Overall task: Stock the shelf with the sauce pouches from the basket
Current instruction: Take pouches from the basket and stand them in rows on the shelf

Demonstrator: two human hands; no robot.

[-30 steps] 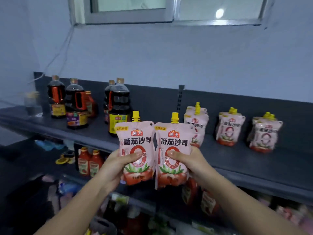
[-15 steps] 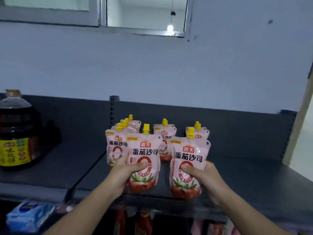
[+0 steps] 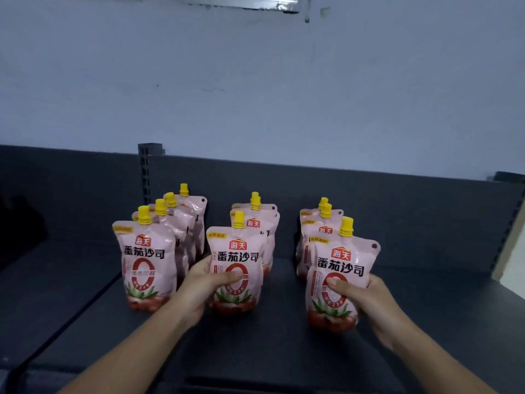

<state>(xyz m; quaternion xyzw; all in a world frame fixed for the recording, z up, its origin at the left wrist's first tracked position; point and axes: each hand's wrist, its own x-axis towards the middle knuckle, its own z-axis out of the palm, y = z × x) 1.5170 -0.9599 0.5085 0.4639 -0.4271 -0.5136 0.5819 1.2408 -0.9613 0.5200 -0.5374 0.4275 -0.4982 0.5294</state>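
Observation:
My left hand (image 3: pixel 203 288) grips a pink tomato sauce pouch (image 3: pixel 237 251) with a yellow cap, upright on the dark shelf (image 3: pixel 284 351) at the front of the middle row. My right hand (image 3: pixel 366 301) grips another pouch (image 3: pixel 341 260) at the front of the right row, its base at or just above the shelf. A left row of several pouches (image 3: pixel 147 260) stands free beside my left hand. More pouches stand behind each held one: the middle row (image 3: pixel 257 220) and the right row (image 3: pixel 318 226). The basket is out of view.
The shelf's dark back panel (image 3: pixel 369 200) runs behind the rows, with a slotted upright post (image 3: pixel 146 172) at the left. A seam splits the shelf board left of the pouches. A pale wall rises above. Bare shelf lies to the right (image 3: pixel 440 294).
The view has moved right and closer; the dark bottles at the left are gone from view. Both hands have carried their pouches forward and down onto the shelf, spreading apart to the middle and right rows.

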